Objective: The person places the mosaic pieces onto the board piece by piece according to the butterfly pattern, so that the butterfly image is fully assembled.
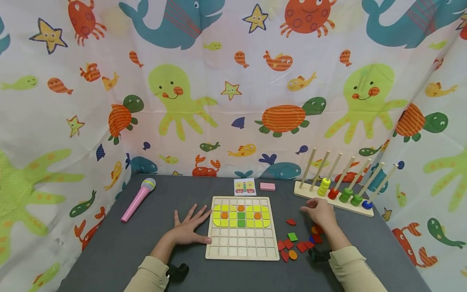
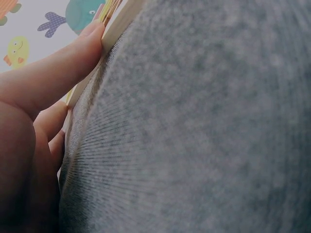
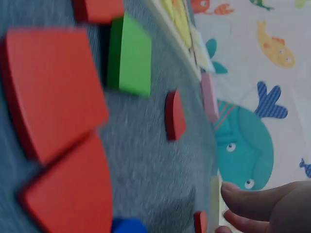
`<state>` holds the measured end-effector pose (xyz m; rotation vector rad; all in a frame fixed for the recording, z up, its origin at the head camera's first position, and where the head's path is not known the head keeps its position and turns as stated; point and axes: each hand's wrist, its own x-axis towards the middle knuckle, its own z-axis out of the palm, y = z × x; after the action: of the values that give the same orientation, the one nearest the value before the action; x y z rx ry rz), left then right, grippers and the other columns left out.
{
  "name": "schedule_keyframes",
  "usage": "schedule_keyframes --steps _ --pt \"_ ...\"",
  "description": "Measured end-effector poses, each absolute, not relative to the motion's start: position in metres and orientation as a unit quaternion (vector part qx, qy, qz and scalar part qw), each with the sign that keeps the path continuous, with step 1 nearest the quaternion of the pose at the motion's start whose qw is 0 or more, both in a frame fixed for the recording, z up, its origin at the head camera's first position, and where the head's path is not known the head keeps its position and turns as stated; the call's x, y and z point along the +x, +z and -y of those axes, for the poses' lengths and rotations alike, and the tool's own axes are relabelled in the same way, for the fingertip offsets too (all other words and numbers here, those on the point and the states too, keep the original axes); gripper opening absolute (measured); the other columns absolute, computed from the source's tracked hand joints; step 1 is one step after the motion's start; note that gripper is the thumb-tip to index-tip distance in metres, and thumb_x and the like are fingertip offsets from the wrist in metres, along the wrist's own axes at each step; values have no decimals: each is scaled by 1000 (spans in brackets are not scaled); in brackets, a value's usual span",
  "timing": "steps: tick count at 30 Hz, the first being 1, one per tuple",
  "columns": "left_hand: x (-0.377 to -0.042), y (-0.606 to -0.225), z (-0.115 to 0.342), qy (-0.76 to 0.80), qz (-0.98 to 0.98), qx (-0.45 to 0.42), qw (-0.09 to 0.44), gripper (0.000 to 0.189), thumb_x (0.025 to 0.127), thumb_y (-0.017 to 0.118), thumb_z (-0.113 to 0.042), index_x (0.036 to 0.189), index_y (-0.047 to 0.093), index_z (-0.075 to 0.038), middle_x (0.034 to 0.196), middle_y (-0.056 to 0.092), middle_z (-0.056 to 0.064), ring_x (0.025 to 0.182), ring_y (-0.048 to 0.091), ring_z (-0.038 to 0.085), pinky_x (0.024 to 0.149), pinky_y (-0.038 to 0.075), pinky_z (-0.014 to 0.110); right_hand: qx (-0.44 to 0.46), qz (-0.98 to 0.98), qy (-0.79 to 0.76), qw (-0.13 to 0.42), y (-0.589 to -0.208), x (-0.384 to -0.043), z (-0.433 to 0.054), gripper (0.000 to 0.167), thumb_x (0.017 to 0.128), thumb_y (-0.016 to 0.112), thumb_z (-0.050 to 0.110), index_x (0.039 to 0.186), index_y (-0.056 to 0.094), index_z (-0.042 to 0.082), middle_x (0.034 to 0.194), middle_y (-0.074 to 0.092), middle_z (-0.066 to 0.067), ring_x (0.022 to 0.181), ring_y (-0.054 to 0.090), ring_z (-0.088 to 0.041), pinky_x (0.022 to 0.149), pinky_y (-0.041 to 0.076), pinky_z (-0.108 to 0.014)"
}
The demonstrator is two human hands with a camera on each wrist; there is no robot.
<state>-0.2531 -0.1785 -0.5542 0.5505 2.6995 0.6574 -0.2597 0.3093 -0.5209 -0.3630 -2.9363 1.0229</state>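
Note:
My left hand [image 1: 190,228] lies spread on the grey table, its thumb on the left edge of a wooden grid board [image 1: 242,247]. Yellow, green and orange pieces fill the board's upper rows in a butterfly-like pattern; the lower rows are bare squares. Above the loose pieces at the right is my right hand [image 1: 322,213], fingers loosely bent, with no piece visible between thumb and fingers in the right wrist view. Below and left of it lie several red pieces [image 3: 53,87], a green square [image 1: 292,237], an orange disc [image 1: 293,254] and a partly covered blue piece [image 3: 129,226].
A pattern card [image 1: 245,186] and a pink block [image 1: 267,186] lie behind the board. A peg stacker [image 1: 300,190] with coloured rings on upright rods stands at the right back. A pink toy microphone [image 1: 136,202] rests at the left. A printed curtain [image 1: 226,117] encloses the table.

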Motion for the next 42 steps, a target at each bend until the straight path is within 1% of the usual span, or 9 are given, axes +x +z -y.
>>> schedule_keyframes --steps 3,6,10,15,18,22,27,33,42 --pt "-253 -555 179 231 -942 191 152 106 74 71 -76 161 20 -40 170 13 -10 158 -7 31 104 -25 77 -122 945 304 -4 -522 -265 -314 42 90 77 28 116 67 -4 106 70 -22 92 64 -36 80 53 -50" --pt "-254 -557 180 233 -942 192 149 107 74 71 -76 161 20 -40 170 12 -11 158 -7 31 104 -25 76 -128 950 283 -13 -524 -269 -315 43 89 78 27 116 68 -5 106 70 -22 90 64 -35 79 53 -51" --pt "-254 -556 180 241 -939 194 149 107 73 72 -76 161 21 -39 170 14 -9 158 -7 32 104 -25 76 -144 951 271 -40 -524 -272 -314 38 89 77 21 117 69 -4 108 69 -23 89 63 -35 76 52 -50" --pt "-254 -555 181 246 -937 197 150 108 73 73 -75 161 23 -38 170 16 -7 158 -6 34 103 -25 77 -144 950 265 -76 -521 -275 -311 34 90 75 17 118 69 -1 112 67 -24 93 63 -38 75 51 -51" --pt "-254 -555 182 245 -938 198 148 108 73 73 -75 161 23 -37 170 16 -7 158 -6 34 103 -25 77 -127 951 275 -67 -519 -276 -308 29 89 75 17 113 71 1 108 68 -21 88 63 -34 70 50 -46" --pt "-253 -554 182 249 -936 197 149 107 74 73 -74 161 23 -37 170 16 -7 158 -6 34 103 -26 76 -109 946 303 -31 -514 -276 -298 20 89 76 21 102 71 6 96 69 -14 79 60 -27 62 46 -38" --pt "-252 -554 182 251 -935 195 158 106 74 73 -74 161 23 -37 170 15 -7 158 -8 32 103 -27 75 -74 934 350 2 -503 -273 -274 19 89 77 23 96 73 5 91 70 -12 77 61 -25 62 48 -34" --pt "-252 -554 180 259 -931 197 166 108 74 74 -71 162 24 -32 171 14 -2 157 -7 36 103 -28 75 -47 916 399 -7 -491 -268 -231 17 92 76 25 96 76 9 95 70 -9 83 59 -23 68 49 -32" --pt "-252 -552 180 254 -934 192 160 106 74 73 -73 161 24 -37 170 15 -5 158 -7 33 104 -26 76 -18 898 439 -5 -488 -268 -177 14 88 80 25 93 76 12 82 66 -4 77 55 -21 61 44 -29"
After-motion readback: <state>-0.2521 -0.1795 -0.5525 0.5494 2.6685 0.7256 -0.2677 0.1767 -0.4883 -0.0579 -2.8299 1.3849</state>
